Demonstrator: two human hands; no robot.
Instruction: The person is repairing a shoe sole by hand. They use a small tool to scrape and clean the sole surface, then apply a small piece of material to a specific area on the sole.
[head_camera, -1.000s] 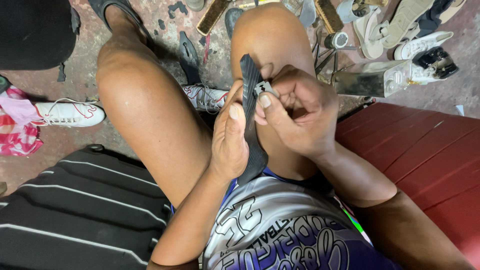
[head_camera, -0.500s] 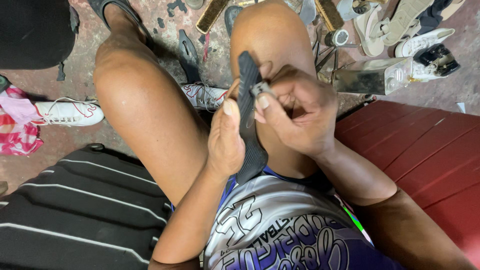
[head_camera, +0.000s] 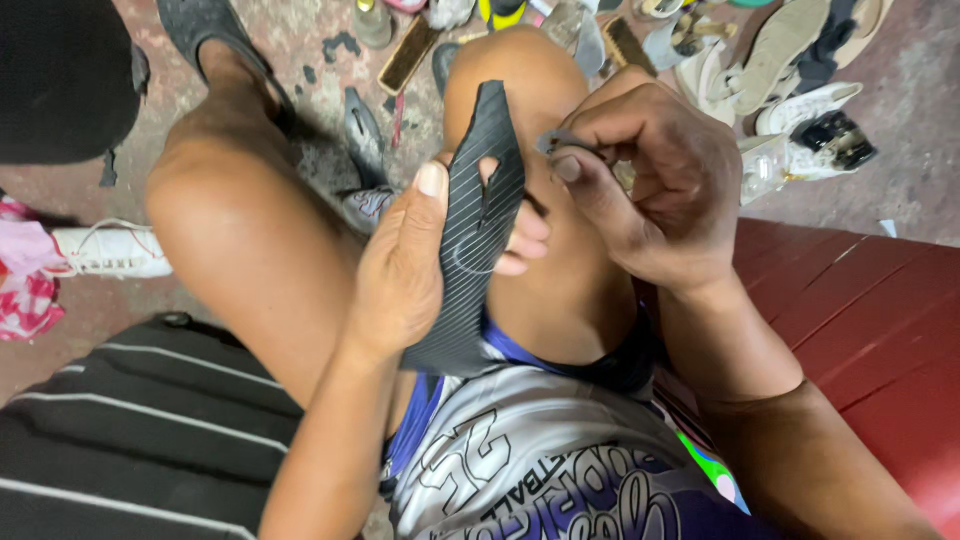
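Note:
I sit with my knees apart and hold a black ribbed flip-flop sole (head_camera: 478, 215) upright over my lap, its underside toward me. My left hand (head_camera: 405, 270) grips the sole from the left, thumb pressed on its ribbed face, fingers wrapped behind. A hole shows in the sole just right of that thumb. My right hand (head_camera: 655, 185) is up by the sole's right edge and pinches a small grey strap piece (head_camera: 560, 143) between thumb and fingers. My right knee is behind both hands.
A red bench (head_camera: 860, 310) is at my right. A black striped bag (head_camera: 130, 420) lies at lower left, a white sneaker (head_camera: 110, 250) and pink cloth at the left. Shoes, soles, brushes and sandals (head_camera: 790, 60) litter the concrete floor ahead.
My right hand has drawn away from the sole's face toward its right edge, with the grey piece still pinched. The hole in the sole now shows. My left thumb has stayed on the sole.

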